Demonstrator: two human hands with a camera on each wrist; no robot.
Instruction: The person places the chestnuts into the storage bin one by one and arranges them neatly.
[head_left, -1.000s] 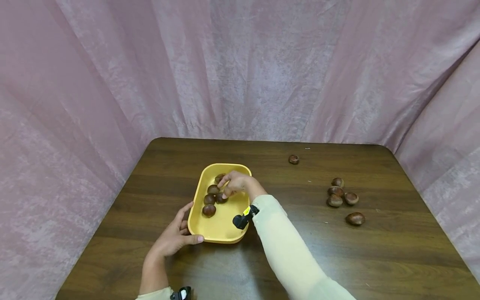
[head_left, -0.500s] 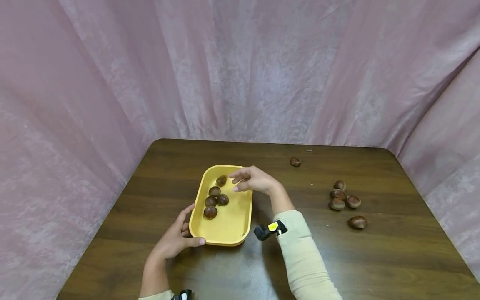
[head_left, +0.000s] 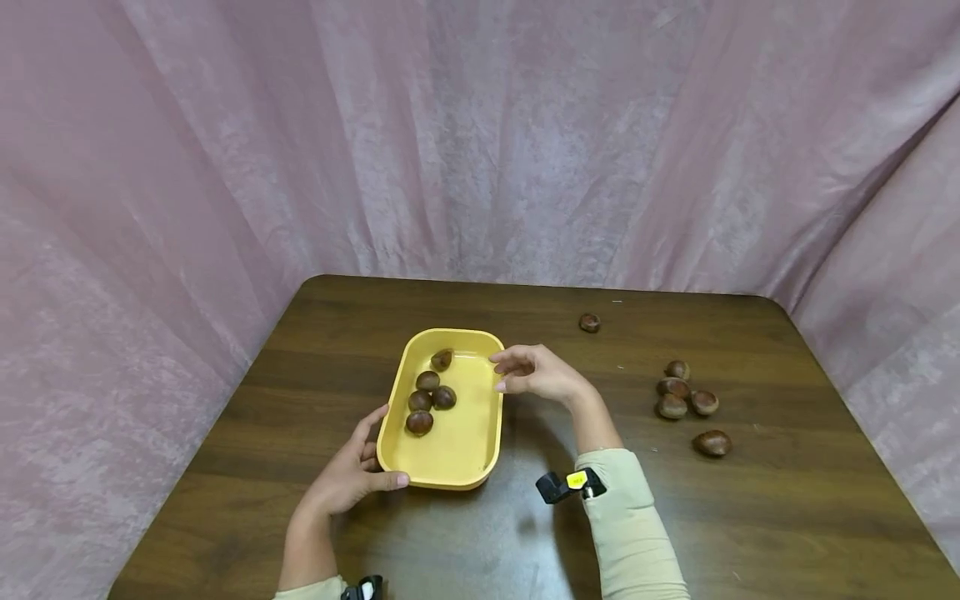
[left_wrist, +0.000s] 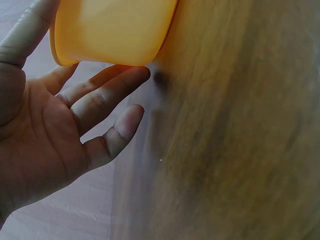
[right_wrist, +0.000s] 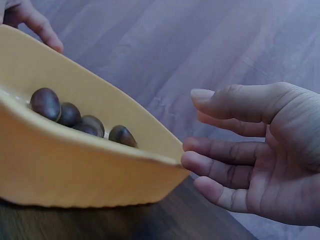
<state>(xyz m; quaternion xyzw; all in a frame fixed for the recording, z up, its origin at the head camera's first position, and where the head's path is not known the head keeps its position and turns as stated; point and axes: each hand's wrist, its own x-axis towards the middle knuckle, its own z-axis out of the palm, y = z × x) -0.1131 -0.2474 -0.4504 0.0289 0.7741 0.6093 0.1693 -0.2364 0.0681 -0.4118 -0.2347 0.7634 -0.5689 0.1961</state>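
A yellow plastic tray (head_left: 461, 442) stands on the table with several brown chestnuts (head_left: 420, 422) along its left side. My left hand (head_left: 345, 475) holds the tray's near left corner, thumb at the near rim and fingers along the left wall. In the left wrist view, the fingers (left_wrist: 107, 92) lie against the tray's outer side. My right hand (head_left: 543, 375) is just outside the tray's far right rim, nothing between its loosely bent fingers. The right wrist view shows the fingertips (right_wrist: 192, 162) close by the tray corner, thumb apart from the fingers.
Several more chestnuts (head_left: 672, 407) lie in a group on the right of the brown wooden table (head_left: 787, 517), one slightly nearer. A single chestnut (head_left: 589, 322) sits toward the back edge. Pink curtains (head_left: 480, 142) hang behind the table.
My right hand has let go of a chestnut in the tray and pulled back to the right, past the rim. My left hand stays at its corner.
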